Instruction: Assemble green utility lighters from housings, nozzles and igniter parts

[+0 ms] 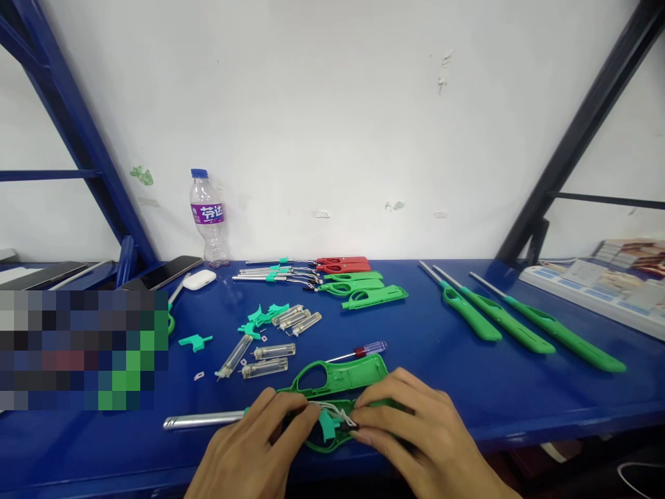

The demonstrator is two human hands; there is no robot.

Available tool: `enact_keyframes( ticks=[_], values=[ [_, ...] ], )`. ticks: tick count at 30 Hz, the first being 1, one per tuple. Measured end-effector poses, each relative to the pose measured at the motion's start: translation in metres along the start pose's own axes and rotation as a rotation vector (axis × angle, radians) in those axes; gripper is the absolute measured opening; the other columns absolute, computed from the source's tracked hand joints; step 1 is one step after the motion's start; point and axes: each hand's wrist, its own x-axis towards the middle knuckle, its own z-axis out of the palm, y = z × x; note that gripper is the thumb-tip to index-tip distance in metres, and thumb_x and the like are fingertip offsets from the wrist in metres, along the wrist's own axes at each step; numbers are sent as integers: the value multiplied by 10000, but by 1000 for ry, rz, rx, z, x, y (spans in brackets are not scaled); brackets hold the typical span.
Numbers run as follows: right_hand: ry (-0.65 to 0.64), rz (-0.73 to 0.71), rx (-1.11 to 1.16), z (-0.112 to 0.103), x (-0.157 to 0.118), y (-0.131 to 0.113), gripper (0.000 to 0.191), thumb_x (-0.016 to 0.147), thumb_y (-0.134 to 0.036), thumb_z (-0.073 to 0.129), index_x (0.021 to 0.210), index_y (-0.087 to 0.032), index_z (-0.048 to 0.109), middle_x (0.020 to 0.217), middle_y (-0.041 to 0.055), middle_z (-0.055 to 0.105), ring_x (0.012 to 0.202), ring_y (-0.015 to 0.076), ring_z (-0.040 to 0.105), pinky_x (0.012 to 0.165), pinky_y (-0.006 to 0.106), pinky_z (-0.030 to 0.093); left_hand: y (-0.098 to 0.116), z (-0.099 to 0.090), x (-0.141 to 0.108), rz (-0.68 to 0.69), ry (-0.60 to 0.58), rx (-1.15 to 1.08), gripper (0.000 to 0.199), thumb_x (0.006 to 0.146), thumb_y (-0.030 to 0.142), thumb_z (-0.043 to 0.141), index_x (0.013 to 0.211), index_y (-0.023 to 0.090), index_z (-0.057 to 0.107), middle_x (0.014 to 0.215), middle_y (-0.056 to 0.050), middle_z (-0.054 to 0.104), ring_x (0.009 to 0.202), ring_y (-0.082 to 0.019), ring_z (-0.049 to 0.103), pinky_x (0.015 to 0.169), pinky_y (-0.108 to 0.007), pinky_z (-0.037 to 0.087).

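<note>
Near the table's front edge lies a green lighter half-shell with a metal tube pointing left. My left hand is closed on this shell beside the tube's base. Fingers of my right hand pinch a small black part with white wires, over the shell. Between the hands a teal trigger sits in the shell. Just behind, a second green half-shell lies open side up, touching a screwdriver with a purple handle.
Clear fuel tanks and teal triggers lie left of centre. Behind are red shells, green shells and a bottle. Three green lighters lie right. Earbud case and phone are at left.
</note>
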Motion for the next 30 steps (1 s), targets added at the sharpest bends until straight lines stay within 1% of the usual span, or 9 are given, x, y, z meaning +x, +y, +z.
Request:
enact_keyframes(
  ticks=[2,7,11,15,19,22,28,30],
  values=[
    [9,-10,-3,1,0,0,87,1114,-313,678,1118,-340,761,1079,-86,795,940,113,735,857,280,515,-1,2,-1,-4,2,-11,545,966,-53,414,1372,244,624,1174,-30,780,937,-191,770,687,-227,644],
    [32,-13,-15,2,0,1,105,1124,-331,664,1110,-344,767,1067,-96,799,912,100,737,781,273,499,-3,7,-4,-25,8,-36,581,931,-67,432,1386,232,634,1199,-57,750,923,-184,753,704,-226,658],
    [70,-24,-46,2,0,1,142,1144,-349,627,1111,-341,765,1051,-99,801,897,93,748,778,276,494,-3,6,-3,6,8,7,562,950,-56,430,1392,224,636,1175,-62,756,938,-203,780,659,-239,653],
    [99,-42,-48,4,0,1,121,1144,-295,623,1126,-317,740,1012,-89,806,858,110,729,731,277,491,-1,4,-1,12,44,42,523,983,-48,390,1357,220,641,1140,-56,764,903,-187,797,637,-235,633],
    [91,-56,-44,7,-1,4,101,1133,-255,634,1156,-308,716,1011,-80,818,843,134,712,703,287,484,-2,3,-3,6,46,50,585,913,-77,379,1342,230,632,1143,-49,767,901,-175,808,650,-227,631],
    [93,-66,-37,7,-2,4,96,1121,-230,650,1165,-294,707,1007,-70,816,838,139,702,696,289,482,-6,2,-7,3,34,72,588,902,-69,387,1342,235,631,1135,-47,768,842,-166,810,620,-226,623],
    [81,-56,-37,6,-3,5,105,1135,-253,627,1122,-284,727,1000,-60,803,854,131,708,727,284,490,-4,5,-4,31,29,48,476,995,-15,406,1349,203,639,1063,-39,762,648,-137,750,537,-238,581],
    [84,-72,-42,6,-3,5,113,1139,-263,621,1103,-276,728,991,-56,799,848,130,706,738,284,492,-2,6,-4,30,45,18,448,1012,-8,411,1328,205,646,1046,-28,758,630,-133,742,536,-241,583]
  ],
)
